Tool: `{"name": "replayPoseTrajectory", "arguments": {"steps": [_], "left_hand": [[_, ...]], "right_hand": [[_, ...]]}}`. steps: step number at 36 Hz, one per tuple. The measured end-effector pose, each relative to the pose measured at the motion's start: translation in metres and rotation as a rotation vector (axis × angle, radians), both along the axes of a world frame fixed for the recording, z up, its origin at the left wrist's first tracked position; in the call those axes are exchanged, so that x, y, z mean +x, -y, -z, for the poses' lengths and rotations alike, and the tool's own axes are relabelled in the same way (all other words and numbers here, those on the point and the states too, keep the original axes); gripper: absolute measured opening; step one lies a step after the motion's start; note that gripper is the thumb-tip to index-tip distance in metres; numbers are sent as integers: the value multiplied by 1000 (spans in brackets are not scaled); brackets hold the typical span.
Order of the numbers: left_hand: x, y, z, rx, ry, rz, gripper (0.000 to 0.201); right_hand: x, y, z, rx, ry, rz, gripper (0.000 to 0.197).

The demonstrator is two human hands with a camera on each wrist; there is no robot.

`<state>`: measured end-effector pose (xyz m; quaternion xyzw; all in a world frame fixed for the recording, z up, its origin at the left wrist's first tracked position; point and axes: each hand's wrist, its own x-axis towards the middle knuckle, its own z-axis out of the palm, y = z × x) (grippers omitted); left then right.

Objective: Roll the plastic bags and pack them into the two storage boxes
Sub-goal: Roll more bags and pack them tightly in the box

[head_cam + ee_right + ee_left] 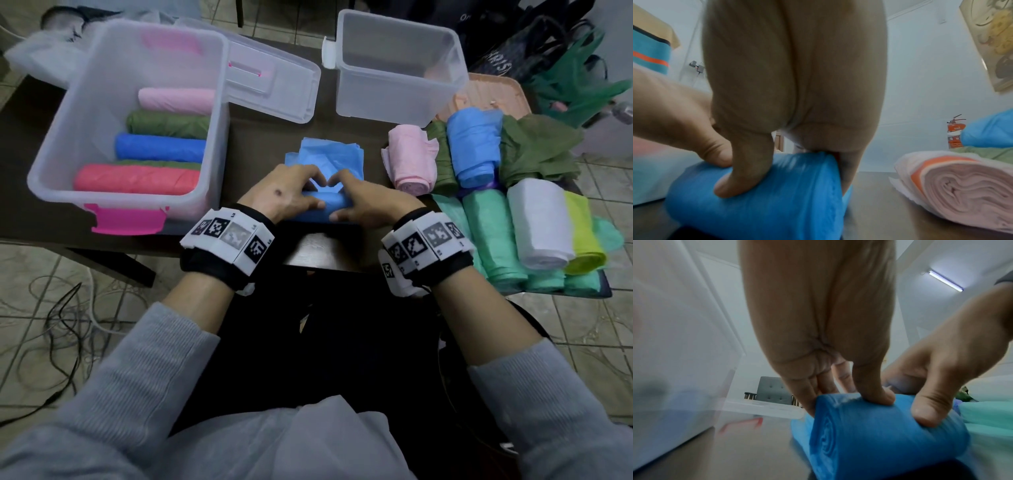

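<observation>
From above, my left hand (281, 195) and right hand (368, 202) cover most of the blue roll (325, 205), so only a strip shows between them. My fingers (812, 386) vanish behind the roll in the left wrist view, where the storage box (674, 353) is a smeared blur. The green roll (161, 163) in that box is mostly hidden under the red roll (137, 178). The pink roll (962, 186) runs off the right wrist view's edge.
</observation>
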<state>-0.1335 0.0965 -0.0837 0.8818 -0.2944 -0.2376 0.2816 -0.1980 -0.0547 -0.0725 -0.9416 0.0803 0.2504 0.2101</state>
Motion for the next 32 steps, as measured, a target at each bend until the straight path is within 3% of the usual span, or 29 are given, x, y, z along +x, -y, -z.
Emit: {"name": "replayPoseTrajectory", "arguments": {"steps": [3,8,12,15,17,20,26,32], "left_hand": [[3,0,1,-17,-31,2,25],[7,2,1,43,-61,32,25],[6,3,3,76,-81,48,26],[6,5,2,92,-77,52,28],[7,7,1,115,-68,55,28],[11,9,1,141,-71,53,27],[13,12,4,128,-60,16,29],[11,9,9,-62,122,-108,21]], "right_hand": [[3,6,0,13,4,6,49],[0,9,-2,52,-16,-2,47],[-7,5,0,-67,-2,-44,51],[-16,-5,4,-128,188,-14,52],[-22,-11,8,-190,361,-11,43],[-30,-20,11,-264,441,-57,30],[-33,-24,14,-268,374,-73,56],[-22,-16,20,-263,346,-82,66]]}}
